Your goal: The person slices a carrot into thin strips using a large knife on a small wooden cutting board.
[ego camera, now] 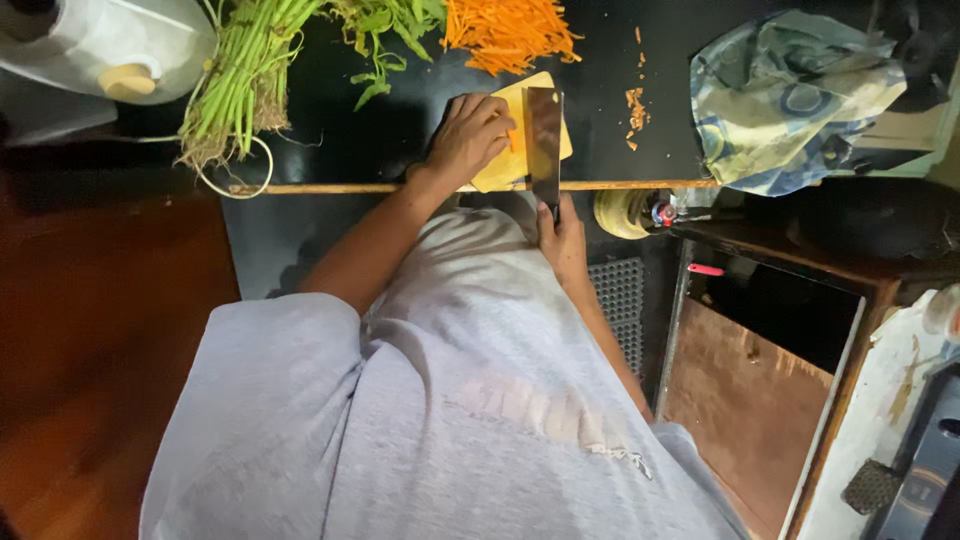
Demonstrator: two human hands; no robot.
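Dark counter [330, 110] is carrying a small yellow cutting board [520, 135], where the left hand [468, 135] is pressing a carrot piece [511, 138] down, grip curled together over it. Just right of it, the right hand [562, 235] is gripping the cleaver [545, 140], clamped on its handle, while shredded carrot [508, 30] is lying beyond.

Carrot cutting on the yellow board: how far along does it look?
Done: a heap of carrot strips lies on the black counter. In hand: the left hand pins a carrot piece on the yellow cutting board while the right hand holds the cleaver on it. Left: the bunched greens look uncut.
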